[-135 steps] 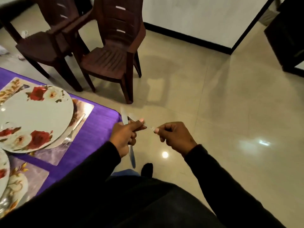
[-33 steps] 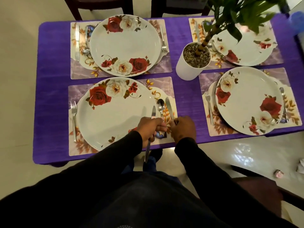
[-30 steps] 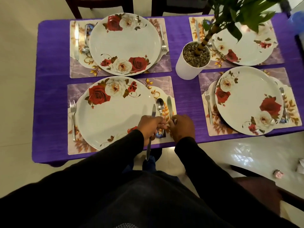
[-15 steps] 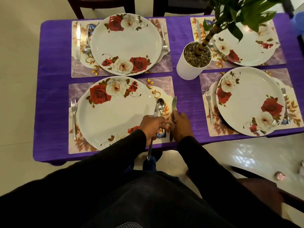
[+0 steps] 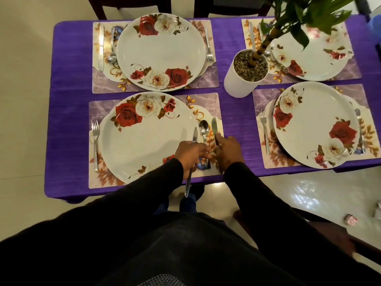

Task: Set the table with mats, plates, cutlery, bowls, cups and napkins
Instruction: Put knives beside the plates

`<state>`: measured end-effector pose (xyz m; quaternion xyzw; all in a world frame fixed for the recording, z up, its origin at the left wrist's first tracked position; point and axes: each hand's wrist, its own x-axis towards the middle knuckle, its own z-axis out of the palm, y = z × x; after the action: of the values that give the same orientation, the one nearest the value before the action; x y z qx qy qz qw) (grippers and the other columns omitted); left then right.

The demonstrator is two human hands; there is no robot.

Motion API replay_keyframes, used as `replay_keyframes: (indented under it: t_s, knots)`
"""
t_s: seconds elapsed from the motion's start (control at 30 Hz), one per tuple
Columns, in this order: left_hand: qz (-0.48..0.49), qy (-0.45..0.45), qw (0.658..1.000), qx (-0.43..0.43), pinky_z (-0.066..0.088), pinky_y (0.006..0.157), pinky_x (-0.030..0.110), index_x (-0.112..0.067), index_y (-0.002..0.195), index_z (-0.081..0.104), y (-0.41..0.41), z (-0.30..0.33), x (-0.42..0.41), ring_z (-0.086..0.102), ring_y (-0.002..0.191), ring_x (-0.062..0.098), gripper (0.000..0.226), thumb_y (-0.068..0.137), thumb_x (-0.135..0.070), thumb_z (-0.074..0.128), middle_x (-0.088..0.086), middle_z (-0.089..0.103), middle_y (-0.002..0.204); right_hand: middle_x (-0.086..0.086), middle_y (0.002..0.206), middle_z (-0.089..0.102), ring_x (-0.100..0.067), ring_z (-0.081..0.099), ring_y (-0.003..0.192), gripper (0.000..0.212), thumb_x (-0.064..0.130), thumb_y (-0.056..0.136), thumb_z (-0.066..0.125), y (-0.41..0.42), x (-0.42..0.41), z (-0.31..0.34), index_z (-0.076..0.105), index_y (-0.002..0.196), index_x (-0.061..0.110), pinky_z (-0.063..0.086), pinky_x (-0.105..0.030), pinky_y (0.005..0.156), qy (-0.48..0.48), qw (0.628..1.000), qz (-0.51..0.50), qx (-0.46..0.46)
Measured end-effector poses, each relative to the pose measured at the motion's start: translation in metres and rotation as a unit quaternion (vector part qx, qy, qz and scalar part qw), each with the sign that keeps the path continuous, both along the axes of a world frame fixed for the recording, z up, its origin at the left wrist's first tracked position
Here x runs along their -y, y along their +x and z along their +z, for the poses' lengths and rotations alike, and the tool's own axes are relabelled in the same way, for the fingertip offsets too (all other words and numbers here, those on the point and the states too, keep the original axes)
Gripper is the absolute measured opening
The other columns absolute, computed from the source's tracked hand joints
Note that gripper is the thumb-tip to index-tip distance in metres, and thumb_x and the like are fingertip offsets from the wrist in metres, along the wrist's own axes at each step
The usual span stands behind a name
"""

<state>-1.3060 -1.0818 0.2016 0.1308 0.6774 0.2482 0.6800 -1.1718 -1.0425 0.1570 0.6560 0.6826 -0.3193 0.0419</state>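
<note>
From the head view, we look down on a purple-covered bench with four flowery purple-and-cream place mats on it. Each mat has a big round white plate with red and white roses. The near left mat has its plate, a shiny metal fork on its left side and a shiny metal spoon on its right side. The other three places also show cutlery beside their plates. So we think the mats, plates and most of the cutlery are done. We see no bowls, cups or napkins, so those are left to do.

Our right hand is laying a silver table knife on the near left mat, just right of the spoon. Its fingers pinch the handle end, and the blade points away from us. It looks to be touching the mat, but we cannot tell for sure.

Our left hand grips a second silver table knife around its middle. One end of that knife sticks out past the fingers over the plate's edge. The other end hangs below the hand, off the bench edge.

A tall white pot of pebbles with a green plant stands between the places.
</note>
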Motion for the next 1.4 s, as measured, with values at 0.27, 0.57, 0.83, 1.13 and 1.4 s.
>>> replay_keyframes:
  t_s: [0.27, 0.57, 0.83, 1.13, 1.4]
  knots:
    - [0.005, -0.005, 1.000, 0.009, 0.035, 0.048, 0.020, -0.003, 0.108, 0.070, -0.004, 0.004, 0.003, 0.048, 0.054, 0.013, 0.026, 0.095, -0.025, 0.062, 0.010, 0.072, 0.088, -0.017, 0.122, 0.052, -0.029, 0.053, 0.113, 0.042, 0.013, 0.104, 0.041, -0.004, -0.005, 0.000, 0.040, 0.147, 0.014, 0.046, -0.031, 0.095, -0.001, 1.000, -0.010, 0.006]
    - [0.019, -0.008, 1.000, 0.019, 0.035, 0.047, 0.021, -0.004, 0.102, 0.071, -0.008, 0.012, 0.005, 0.048, 0.054, 0.015, 0.025, 0.095, -0.026, 0.063, 0.012, 0.071, 0.087, -0.017, 0.122, 0.053, -0.028, 0.054, 0.113, 0.042, 0.014, 0.106, 0.039, -0.010, -0.010, 0.002, 0.040, 0.148, 0.013, 0.047, -0.031, 0.096, -0.001, 1.000, -0.016, 0.019]
    - [0.071, 0.023, 0.997, 0.022, 0.035, 0.040, 0.018, -0.004, 0.100, 0.071, -0.012, 0.023, 0.001, 0.043, 0.043, 0.007, 0.055, 0.107, -0.044, 0.035, 0.008, 0.070, 0.078, -0.006, 0.104, 0.067, -0.016, 0.060, 0.093, 0.033, 0.028, 0.102, 0.050, -0.019, 0.001, 0.036, 0.061, 0.130, 0.014, 0.044, -0.026, 0.079, 0.122, 0.977, -0.140, -0.102]
    - [0.160, 0.110, 0.981, 0.001, 0.058, 0.080, 0.037, -0.012, 0.093, 0.074, -0.027, 0.033, -0.022, 0.068, 0.085, 0.020, 0.055, 0.108, -0.045, 0.032, 0.005, 0.072, 0.085, 0.002, 0.084, 0.069, -0.016, 0.069, 0.076, 0.024, 0.036, 0.097, 0.058, -0.049, 0.018, 0.066, 0.068, 0.094, 0.015, 0.061, -0.043, 0.075, 0.026, 0.961, -0.139, -0.236]
    - [0.084, 0.132, 0.988, 0.014, 0.055, 0.076, 0.035, -0.016, 0.102, 0.074, -0.023, 0.039, -0.030, 0.070, 0.088, 0.019, 0.051, 0.106, -0.048, 0.034, 0.006, 0.073, 0.099, -0.013, 0.086, 0.074, -0.024, 0.073, 0.073, 0.015, 0.000, 0.090, 0.065, -0.051, 0.034, 0.086, 0.067, 0.105, 0.003, 0.062, -0.037, 0.065, -0.048, 0.911, -0.168, -0.373]
